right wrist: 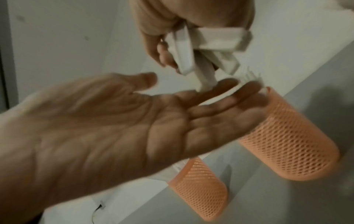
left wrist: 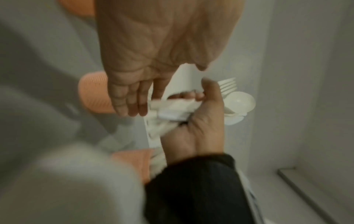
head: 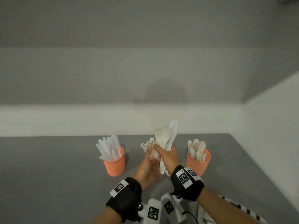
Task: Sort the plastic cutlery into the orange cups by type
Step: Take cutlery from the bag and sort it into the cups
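Observation:
My right hand (head: 169,156) grips a mixed bundle of white plastic cutlery (head: 166,139) by the handles, heads pointing up; spoon, fork and knife heads show. In the right wrist view the handles (right wrist: 210,45) stick out below that fist. Beside it my left hand (head: 148,167) is held open, palm toward the bundle (left wrist: 172,109), its fingertips (right wrist: 249,89) near the forks (head: 149,143) in the middle orange cup (right wrist: 287,136). That cup is mostly hidden behind my hands in the head view. The left orange cup (head: 114,164) holds knives. Spoons fill the right one (head: 198,162).
The three cups stand in a row on a grey table (head: 56,175), close to a white wall (head: 80,118) behind them. Another white wall (head: 275,118) runs along the table's right edge. White tagged gear (head: 153,212) sits below my wrists.

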A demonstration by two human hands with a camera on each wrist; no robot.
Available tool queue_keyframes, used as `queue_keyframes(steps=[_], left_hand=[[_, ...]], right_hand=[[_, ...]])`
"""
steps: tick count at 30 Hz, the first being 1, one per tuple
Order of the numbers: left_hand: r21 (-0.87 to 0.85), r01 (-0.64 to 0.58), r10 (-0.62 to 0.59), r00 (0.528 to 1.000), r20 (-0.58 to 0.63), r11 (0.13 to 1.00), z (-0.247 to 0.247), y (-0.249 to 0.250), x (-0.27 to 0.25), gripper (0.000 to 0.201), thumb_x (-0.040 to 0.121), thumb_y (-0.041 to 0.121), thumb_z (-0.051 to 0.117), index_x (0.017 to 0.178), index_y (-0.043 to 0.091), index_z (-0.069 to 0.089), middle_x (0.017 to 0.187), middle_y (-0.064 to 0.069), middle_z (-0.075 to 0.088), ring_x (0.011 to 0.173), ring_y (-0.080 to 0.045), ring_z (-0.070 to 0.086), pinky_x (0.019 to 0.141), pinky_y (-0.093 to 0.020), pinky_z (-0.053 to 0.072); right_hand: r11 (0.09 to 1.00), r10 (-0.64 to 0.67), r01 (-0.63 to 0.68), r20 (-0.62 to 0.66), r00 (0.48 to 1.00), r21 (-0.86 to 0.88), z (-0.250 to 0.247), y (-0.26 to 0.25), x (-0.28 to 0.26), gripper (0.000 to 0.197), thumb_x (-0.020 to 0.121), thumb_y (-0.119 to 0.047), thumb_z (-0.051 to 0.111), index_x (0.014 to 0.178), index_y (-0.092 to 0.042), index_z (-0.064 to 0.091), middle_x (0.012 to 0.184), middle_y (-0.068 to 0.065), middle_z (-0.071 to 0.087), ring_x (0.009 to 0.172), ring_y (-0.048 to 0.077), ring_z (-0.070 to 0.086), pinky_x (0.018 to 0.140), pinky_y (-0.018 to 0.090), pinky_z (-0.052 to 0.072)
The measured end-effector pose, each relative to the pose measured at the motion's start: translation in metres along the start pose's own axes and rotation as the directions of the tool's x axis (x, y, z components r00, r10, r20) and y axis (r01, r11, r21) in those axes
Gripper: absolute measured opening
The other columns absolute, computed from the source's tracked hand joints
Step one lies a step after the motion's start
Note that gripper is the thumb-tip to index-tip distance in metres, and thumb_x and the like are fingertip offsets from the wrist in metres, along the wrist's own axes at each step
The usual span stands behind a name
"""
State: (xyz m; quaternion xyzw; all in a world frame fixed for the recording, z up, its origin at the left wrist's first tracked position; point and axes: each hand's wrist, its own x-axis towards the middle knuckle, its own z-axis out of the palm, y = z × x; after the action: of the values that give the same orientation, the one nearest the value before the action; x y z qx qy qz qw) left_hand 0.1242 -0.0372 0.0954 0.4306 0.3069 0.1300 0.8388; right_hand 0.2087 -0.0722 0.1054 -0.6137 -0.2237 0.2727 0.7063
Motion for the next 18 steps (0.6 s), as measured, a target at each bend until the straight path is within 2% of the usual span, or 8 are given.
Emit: queue_keyframes(steps=[1, 3, 5, 7, 10, 13, 16, 18], left_hand=[[0.081, -0.068, 0.067, 0.998, 0.007, 0.994, -0.002, 0.003, 0.000, 0.061, 0.089, 0.062, 0.032, 0.097, 0.009, 0.061, 0.074, -0.003, 0.060, 0.072, -0.016, 0.057, 0.073, -0.029, 0.044], [0.217, -0.188, 0.185, 0.982, 0.035, 0.958, -0.004, 0.012, 0.001, 0.046, 0.085, 0.054, 0.050, 0.097, 0.010, 0.057, 0.076, -0.003, 0.056, 0.069, -0.014, 0.052, 0.074, -0.029, 0.041], [0.287, -0.252, 0.251, 0.967, 0.041, 0.924, -0.001, 0.020, 0.004, 0.042, 0.082, 0.040, 0.064, 0.106, 0.006, 0.059, 0.085, -0.009, 0.066, 0.074, -0.022, 0.060, 0.081, -0.036, 0.046], [0.304, -0.277, 0.303, 0.952, -0.041, 0.911, 0.003, 0.023, 0.009, 0.036, 0.079, 0.024, 0.071, 0.107, 0.003, 0.063, 0.100, -0.018, 0.070, 0.090, -0.030, 0.067, 0.085, -0.040, 0.051], [0.278, -0.273, 0.326, 0.930, -0.168, 0.921, 0.003, 0.023, 0.016, 0.034, 0.075, 0.015, 0.073, 0.105, 0.000, 0.065, 0.099, -0.018, 0.071, 0.092, -0.027, 0.069, 0.082, -0.034, 0.055], [0.284, -0.264, 0.313, 0.939, -0.142, 0.922, -0.002, 0.031, 0.019, 0.025, 0.079, 0.015, 0.067, 0.098, 0.000, 0.069, 0.096, -0.017, 0.072, 0.088, -0.025, 0.069, 0.079, -0.031, 0.055], [0.260, -0.267, 0.281, 0.960, -0.015, 0.928, -0.004, 0.041, 0.015, 0.017, 0.087, 0.017, 0.059, 0.085, 0.003, 0.070, 0.083, -0.007, 0.073, 0.076, -0.018, 0.069, 0.070, -0.025, 0.055], [0.244, -0.256, 0.256, 0.966, 0.032, 0.935, -0.007, 0.046, 0.016, 0.019, 0.088, 0.019, 0.058, 0.083, 0.004, 0.068, 0.077, -0.005, 0.071, 0.074, -0.018, 0.067, 0.071, -0.026, 0.056]], right_hand=[[0.999, 0.002, -0.001, 0.019, 1.000, -0.044, -0.003, 0.000, 0.001, 0.011, 0.080, -0.005, 0.068, 0.085, -0.013, 0.063, 0.068, 0.002, 0.067, 0.064, 0.015, 0.066, 0.062, 0.027, 0.054], [0.989, 0.022, -0.011, 0.070, 0.997, -0.147, -0.004, 0.003, 0.000, 0.019, 0.082, 0.003, 0.061, 0.076, -0.016, 0.062, 0.056, -0.006, 0.065, 0.051, 0.005, 0.062, 0.050, 0.019, 0.050], [0.961, 0.034, -0.003, 0.109, 0.993, -0.277, 0.001, 0.009, -0.003, 0.030, 0.083, 0.008, 0.051, 0.069, -0.018, 0.058, 0.045, -0.007, 0.056, 0.039, 0.002, 0.052, 0.039, 0.015, 0.040], [0.933, -0.015, 0.064, 0.139, 0.990, -0.353, 0.008, 0.019, -0.003, 0.031, 0.083, 0.004, 0.049, 0.072, -0.024, 0.057, 0.057, -0.007, 0.056, 0.050, 0.007, 0.053, 0.043, 0.017, 0.040], [0.902, -0.054, 0.137, 0.208, 0.977, -0.409, 0.011, 0.022, -0.006, 0.024, 0.075, -0.003, 0.060, 0.087, -0.023, 0.061, 0.074, -0.005, 0.064, 0.074, 0.018, 0.065, 0.061, 0.029, 0.053], [0.892, 0.014, 0.135, 0.324, 0.946, -0.432, 0.002, 0.013, -0.003, 0.025, 0.071, 0.002, 0.063, 0.075, -0.023, 0.061, 0.065, -0.005, 0.064, 0.068, 0.017, 0.066, 0.063, 0.032, 0.054], [0.955, 0.180, -0.037, 0.477, 0.860, -0.294, -0.005, 0.000, 0.000, 0.019, 0.078, 0.005, 0.061, 0.074, -0.014, 0.062, 0.054, -0.001, 0.064, 0.050, 0.009, 0.062, 0.052, 0.026, 0.050], [0.955, 0.287, -0.192, 0.539, 0.792, -0.227, -0.008, -0.003, 0.005, 0.004, 0.079, -0.009, 0.065, 0.080, -0.011, 0.062, 0.057, 0.004, 0.065, 0.052, 0.013, 0.062, 0.052, 0.025, 0.050]])
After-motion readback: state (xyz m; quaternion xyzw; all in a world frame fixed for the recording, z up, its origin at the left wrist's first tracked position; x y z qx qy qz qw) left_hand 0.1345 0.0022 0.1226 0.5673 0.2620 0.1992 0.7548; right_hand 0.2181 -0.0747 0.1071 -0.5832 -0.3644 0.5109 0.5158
